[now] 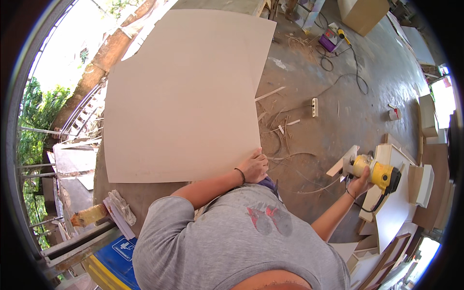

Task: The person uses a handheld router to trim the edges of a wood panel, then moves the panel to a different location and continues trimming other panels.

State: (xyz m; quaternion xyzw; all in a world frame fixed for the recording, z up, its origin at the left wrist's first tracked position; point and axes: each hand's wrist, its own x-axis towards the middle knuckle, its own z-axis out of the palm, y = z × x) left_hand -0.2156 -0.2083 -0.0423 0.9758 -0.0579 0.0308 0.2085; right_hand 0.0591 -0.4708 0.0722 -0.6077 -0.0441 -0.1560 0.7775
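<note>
A large pale sheet of board (183,101) lies flat in front of me, filling much of the middle and left. At its near right corner, my left hand (254,166) has its fingers curled over the edge, gripping it; a dark band is round that wrist. Out to the right, my right hand (360,183) is closed round the body of a yellow and black trim router (374,172). The router is tilted on its side, its base facing the middle of the floor, well apart from the board. A dark cord hangs from its rear end.
Wood strips and shavings (285,128) litter the floor beside the board, near a white power strip (315,107). Cords run to a yellow power tool (342,35) by a purple box (327,43). Cut panels (394,212) are stacked at right. A white bucket (395,114) stands farther off.
</note>
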